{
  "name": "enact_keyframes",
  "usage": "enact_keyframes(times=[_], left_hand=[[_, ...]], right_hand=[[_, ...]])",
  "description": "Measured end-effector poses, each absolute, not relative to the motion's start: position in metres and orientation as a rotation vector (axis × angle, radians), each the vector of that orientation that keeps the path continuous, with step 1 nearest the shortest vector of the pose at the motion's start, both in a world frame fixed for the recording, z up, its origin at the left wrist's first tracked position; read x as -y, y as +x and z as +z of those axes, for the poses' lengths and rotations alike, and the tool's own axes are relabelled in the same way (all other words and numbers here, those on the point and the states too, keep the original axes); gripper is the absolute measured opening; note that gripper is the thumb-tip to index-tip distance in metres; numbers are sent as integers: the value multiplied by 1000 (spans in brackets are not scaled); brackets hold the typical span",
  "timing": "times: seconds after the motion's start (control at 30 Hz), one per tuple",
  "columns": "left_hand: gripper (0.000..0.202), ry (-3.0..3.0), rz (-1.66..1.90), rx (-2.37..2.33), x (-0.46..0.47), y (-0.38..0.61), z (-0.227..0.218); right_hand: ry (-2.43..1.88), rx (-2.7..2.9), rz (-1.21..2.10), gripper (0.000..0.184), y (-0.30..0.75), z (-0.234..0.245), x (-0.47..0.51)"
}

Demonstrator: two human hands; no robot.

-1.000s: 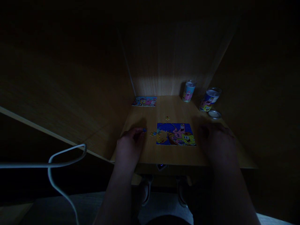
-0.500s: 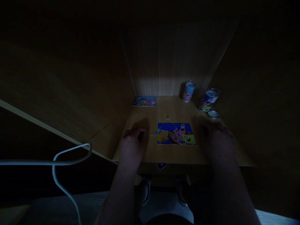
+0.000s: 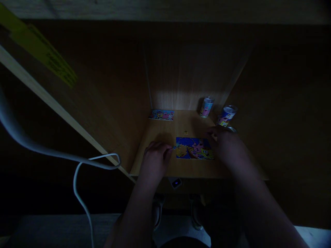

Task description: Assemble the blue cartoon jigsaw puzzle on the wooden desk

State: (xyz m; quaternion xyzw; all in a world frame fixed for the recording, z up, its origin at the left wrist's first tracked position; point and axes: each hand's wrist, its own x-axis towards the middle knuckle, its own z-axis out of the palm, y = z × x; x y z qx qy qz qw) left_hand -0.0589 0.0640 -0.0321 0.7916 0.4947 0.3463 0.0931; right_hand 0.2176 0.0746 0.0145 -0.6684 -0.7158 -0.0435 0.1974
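Observation:
A nearly whole cartoon jigsaw puzzle (image 3: pixel 194 148) lies on the wooden desk (image 3: pixel 178 127). My left hand (image 3: pixel 156 156) rests at the puzzle's left edge, fingers curled and pinched at a small piece there. My right hand (image 3: pixel 227 144) lies at the puzzle's right edge, fingers bent down onto the desk and the puzzle's corner; what is under them is hidden in the dark. One loose yellow piece (image 3: pixel 185 132) sits just behind the puzzle.
Two cartoon tins (image 3: pixel 206 107) (image 3: pixel 226 115) stand at the back right, with a round lid (image 3: pixel 232 129) beside the nearer one. A picture card (image 3: pixel 161 114) lies at the back left. Wooden walls enclose the desk. A white cable (image 3: pixel 82 165) loops at left.
My left hand moved right to the puzzle's left edge with the small blue piece. My right hand slid inward to the puzzle's right corner. The camera view shifted back and up.

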Motion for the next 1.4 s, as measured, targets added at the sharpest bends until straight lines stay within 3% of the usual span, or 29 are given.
enact_keyframes(times=[0.33,0.73,0.87,1.07,1.4], left_hand=[[9,2339,1043,-1481,-64,-59,-30],[8,2353,955,-1534,-65,-55,-32],[7,2396,947,-1517,-64,-53,-30],[7,2512,867,-1269,-58,-52,-27],[7,2590,804,-1133,-56,-50,-27]], right_hand=[[-1615,2545,231,18,190,10,-176],[-1450,2323,475,11,203,5,-181],[-1273,2200,717,17,200,4,-173],[-1348,2093,1145,17,196,16,-160],[-1274,2157,1416,11,195,29,-146]])
